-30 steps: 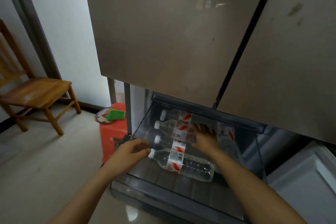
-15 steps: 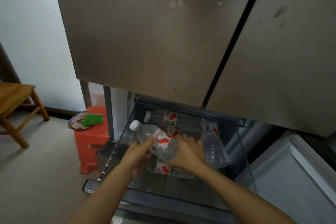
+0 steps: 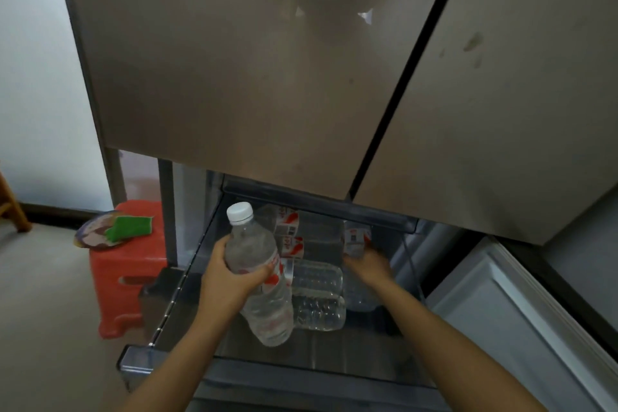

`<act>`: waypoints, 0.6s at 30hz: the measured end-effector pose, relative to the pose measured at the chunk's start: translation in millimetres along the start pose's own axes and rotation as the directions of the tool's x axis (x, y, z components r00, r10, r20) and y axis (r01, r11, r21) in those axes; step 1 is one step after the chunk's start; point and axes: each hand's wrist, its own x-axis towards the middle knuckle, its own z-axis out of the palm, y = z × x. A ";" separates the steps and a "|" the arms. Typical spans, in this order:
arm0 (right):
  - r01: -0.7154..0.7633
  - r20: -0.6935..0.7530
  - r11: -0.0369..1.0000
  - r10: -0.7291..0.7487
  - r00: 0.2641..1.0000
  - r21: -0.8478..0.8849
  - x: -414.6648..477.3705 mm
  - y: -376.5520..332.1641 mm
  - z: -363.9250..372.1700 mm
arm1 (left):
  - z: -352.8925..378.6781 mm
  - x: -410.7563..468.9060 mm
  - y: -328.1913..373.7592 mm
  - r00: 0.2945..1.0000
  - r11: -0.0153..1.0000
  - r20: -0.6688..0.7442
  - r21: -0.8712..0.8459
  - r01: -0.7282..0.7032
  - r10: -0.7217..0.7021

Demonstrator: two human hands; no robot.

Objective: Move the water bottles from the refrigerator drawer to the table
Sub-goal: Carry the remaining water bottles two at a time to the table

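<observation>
Gripping left hand: fingers wrap clear, white-capped bottle, cap toward 11 o'clock.
My right hand: blurred, grip untellable.

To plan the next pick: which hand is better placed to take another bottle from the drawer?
The right hand: it is at the rightmost bottle, while the left hand grips a lifted bottle.

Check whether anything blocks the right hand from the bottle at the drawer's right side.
Nothing visible does. The right hand is at the right-side bottle; motion blur hides the grip. The lying bottles sit to its left, and the left hand holds the lifted bottle clear of that path.
</observation>
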 end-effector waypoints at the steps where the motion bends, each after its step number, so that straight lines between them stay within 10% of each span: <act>1: -0.021 0.009 0.999 0.021 1.000 -0.033 13.5 7.7 3.1 | 0.1 -1.2 0.8 1.000 1.000 0.001 0.023 -0.021 0.021; 18: -0.153 0.088 0.978 0.141 0.986 0.141 19.0 32.6 32.8 | 0.9 -6.1 -0.5 0.995 0.981 -0.027 0.168 -0.093 0.099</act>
